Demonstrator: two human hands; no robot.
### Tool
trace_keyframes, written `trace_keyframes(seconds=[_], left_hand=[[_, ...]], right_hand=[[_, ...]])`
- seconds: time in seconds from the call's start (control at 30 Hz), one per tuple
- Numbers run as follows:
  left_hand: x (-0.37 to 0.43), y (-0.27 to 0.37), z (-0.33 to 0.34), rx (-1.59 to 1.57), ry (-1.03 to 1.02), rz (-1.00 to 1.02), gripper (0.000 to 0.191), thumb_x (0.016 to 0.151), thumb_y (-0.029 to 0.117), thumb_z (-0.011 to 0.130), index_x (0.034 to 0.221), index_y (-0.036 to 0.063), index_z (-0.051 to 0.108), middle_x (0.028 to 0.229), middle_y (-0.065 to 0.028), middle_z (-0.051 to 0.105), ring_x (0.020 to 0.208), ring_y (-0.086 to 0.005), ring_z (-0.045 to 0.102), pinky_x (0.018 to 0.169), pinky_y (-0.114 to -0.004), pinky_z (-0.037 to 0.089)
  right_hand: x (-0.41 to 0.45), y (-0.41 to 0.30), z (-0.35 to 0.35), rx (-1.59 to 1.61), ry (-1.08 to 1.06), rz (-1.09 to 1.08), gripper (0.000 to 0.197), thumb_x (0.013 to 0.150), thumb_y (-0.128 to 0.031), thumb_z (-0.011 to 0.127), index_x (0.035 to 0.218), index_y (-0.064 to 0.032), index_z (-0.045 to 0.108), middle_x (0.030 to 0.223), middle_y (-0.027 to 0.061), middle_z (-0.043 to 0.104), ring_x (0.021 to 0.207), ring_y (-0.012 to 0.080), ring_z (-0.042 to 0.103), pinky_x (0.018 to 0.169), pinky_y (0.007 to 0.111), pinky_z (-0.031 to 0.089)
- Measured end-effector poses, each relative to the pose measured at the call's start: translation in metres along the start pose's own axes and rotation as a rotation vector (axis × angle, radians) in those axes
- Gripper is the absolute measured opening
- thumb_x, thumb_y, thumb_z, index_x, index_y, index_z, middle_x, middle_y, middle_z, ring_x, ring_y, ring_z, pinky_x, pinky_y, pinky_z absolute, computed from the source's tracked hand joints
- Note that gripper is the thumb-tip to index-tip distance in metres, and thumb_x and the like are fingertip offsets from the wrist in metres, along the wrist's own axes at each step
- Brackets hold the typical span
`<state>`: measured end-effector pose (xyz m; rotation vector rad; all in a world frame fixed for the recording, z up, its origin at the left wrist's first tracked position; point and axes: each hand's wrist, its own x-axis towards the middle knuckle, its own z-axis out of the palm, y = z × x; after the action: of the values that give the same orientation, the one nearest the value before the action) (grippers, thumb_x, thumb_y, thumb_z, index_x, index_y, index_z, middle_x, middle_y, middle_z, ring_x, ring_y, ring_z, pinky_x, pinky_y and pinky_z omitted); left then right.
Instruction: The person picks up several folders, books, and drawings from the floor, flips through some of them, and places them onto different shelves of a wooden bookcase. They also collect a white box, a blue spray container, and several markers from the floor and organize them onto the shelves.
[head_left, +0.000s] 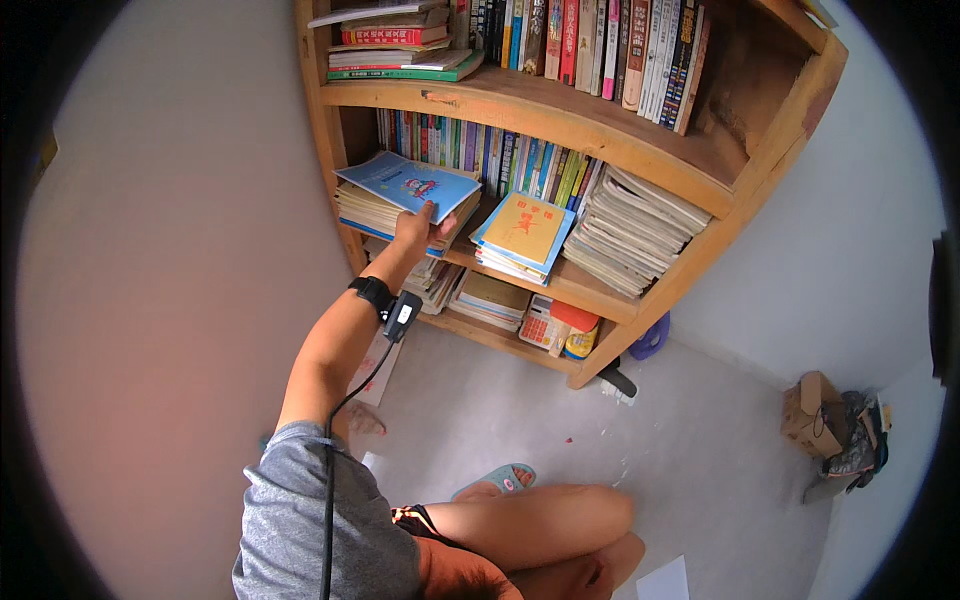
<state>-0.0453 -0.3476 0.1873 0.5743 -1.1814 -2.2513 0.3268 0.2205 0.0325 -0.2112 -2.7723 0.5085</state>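
Observation:
My left hand (426, 225) holds the near right edge of a thin blue booklet (397, 180) with a cartoon figure on its cover. The thumb lies on the cover, and the other fingers are partly hidden at the edge. The booklet rests over a stack of books and booklets (367, 210) at the left of the middle shelf of a wooden bookcase. Right of it stands a smaller stack topped by an orange-yellow exercise book (525, 227) on a blue one. A black strap with a small cabled device (403, 315) is around my left wrist. My right hand is out of view.
Upright books (480, 154) line the middle shelf's back, with a stack of worn papers (630, 232) at its right. The bottom shelf holds a calculator (538, 324) and papers. The bookcase's right post (697, 247) slants towards the floor. A cardboard box (814, 416) sits far right.

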Motion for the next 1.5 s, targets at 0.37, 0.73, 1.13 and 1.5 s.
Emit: trace_keyframes(seconds=[0.37,0.73,1.13,1.5], left_hand=[[0.017,0.007,-0.005,0.325,-0.067,-0.35,0.042,0.095,0.042,0.043,0.081,0.0047,0.057,0.06,-0.0024,0.059,0.041,-0.0084,0.043,0.033,-0.019,0.031],[-0.143,0.111,0.036,1.082,-0.739,0.043,0.032,0.097,0.026,0.042,0.103,0.0038,0.064,0.086,-0.0057,0.067,0.072,-0.0069,0.057,0.067,-0.019,0.047],[-0.357,0.106,0.038,0.609,-2.016,0.35,0.02,0.088,0.012,0.045,0.093,-0.0016,0.059,0.085,-0.0143,0.064,0.076,-0.0246,0.063,0.067,-0.033,0.051],[-0.369,0.101,0.024,0.603,-2.04,0.405,0.023,0.09,0.013,0.046,0.102,-0.0034,0.055,0.089,-0.0132,0.062,0.079,-0.0236,0.062,0.071,-0.034,0.051]], right_hand=[[0.018,-0.029,0.001,0.408,0.027,0.015,0.022,0.09,-0.019,0.053,0.106,-0.0053,0.059,0.094,0.0152,0.064,0.085,0.0281,0.06,0.076,0.035,0.048],[0.041,-0.014,-0.05,0.307,-0.194,0.174,0.013,0.088,-0.013,0.056,0.095,-0.0033,0.062,0.082,0.013,0.066,0.074,0.0218,0.064,0.066,0.032,0.049],[0.161,-0.228,-0.209,1.249,-0.475,-0.967,0.009,0.082,-0.006,0.056,0.085,-0.0021,0.063,0.083,0.0123,0.066,0.076,0.0244,0.065,0.068,0.032,0.05],[0.148,-0.232,-0.205,1.494,-0.547,-1.032,0.013,0.086,-0.011,0.056,0.089,-0.0013,0.064,0.084,0.0155,0.067,0.076,0.0254,0.066,0.068,0.034,0.053]])
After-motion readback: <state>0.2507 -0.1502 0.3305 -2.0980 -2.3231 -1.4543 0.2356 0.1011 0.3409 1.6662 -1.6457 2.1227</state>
